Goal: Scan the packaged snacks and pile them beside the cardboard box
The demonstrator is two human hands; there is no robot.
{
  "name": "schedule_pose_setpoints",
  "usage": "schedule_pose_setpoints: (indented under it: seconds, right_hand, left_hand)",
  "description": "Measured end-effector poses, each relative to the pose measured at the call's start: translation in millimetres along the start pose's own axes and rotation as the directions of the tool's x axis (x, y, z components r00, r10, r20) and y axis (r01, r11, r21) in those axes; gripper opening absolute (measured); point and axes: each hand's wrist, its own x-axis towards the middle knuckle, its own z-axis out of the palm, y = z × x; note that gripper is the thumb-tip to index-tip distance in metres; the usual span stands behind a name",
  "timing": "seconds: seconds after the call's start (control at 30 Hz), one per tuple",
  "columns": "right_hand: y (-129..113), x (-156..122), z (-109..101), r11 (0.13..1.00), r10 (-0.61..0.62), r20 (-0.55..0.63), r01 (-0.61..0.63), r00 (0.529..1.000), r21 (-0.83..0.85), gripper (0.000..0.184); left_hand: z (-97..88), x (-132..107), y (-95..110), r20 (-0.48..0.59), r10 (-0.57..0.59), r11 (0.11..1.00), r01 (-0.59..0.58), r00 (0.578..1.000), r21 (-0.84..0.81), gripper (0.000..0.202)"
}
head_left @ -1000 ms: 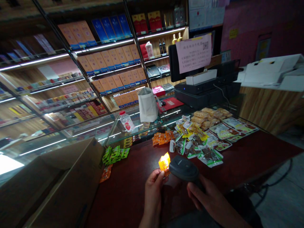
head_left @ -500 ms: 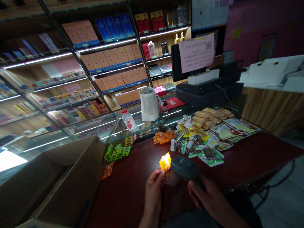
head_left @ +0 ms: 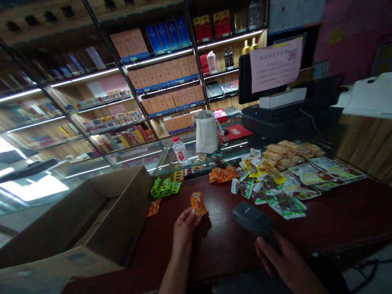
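Between the thumb and fingers of my left hand is a small orange snack packet, raised above the dark red tabletop. My right hand is wrapped round the handle of a black barcode scanner, its head pointing left with a gap to the packet. Left of my left hand, another orange packet lies by a pile of green packets. Beyond the scanner are orange packets, yellow packets and clear, green-edged packs of dark food.
An open cardboard box stands at the left. Wrapped light-brown snacks and flat white-and-brown packs lie at the right. Behind are a glass counter with a bottle, a white bag and a monitor.
My left hand has moved the orange packet left, away from the scanner. The bright light on the packet is gone. The camera view has swung left.
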Motion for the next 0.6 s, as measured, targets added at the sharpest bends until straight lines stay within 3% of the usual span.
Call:
schedule_pose_setpoints:
  seconds: [0.1, 0.27, 0.4, 0.6]
  right_hand:
    - [4, -3, -5, 0.999, 0.016, -0.020, -0.017, 1.000, -0.041, 0.060]
    - [-1, -6, -8, 0.996, 0.048, -0.001, -0.048, 0.999, -0.078, 0.066]
    - [-3, -1, -4, 0.996, 0.053, 0.016, -0.052, 0.998, -0.072, 0.066]
    - [3, 7, 0, 0.996, 0.021, 0.073, -0.015, 0.997, -0.084, 0.061]
  left_hand:
    - [-36.1, 29, 31, -0.163, 0.033, 0.996, -0.018, 0.986, 0.090, 0.010]
    - [-82.8, 60, 71, -0.285, 0.024, 0.992, 0.013, 0.958, 0.129, 0.018]
    - [-100.2, 75, 82, -0.354, 0.036, 0.996, -0.003, 0.935, 0.094, 0.020]
    - [-105.8, 94, 74, -0.457, 0.052, 0.995, -0.085, 0.888, -0.053, 0.022]
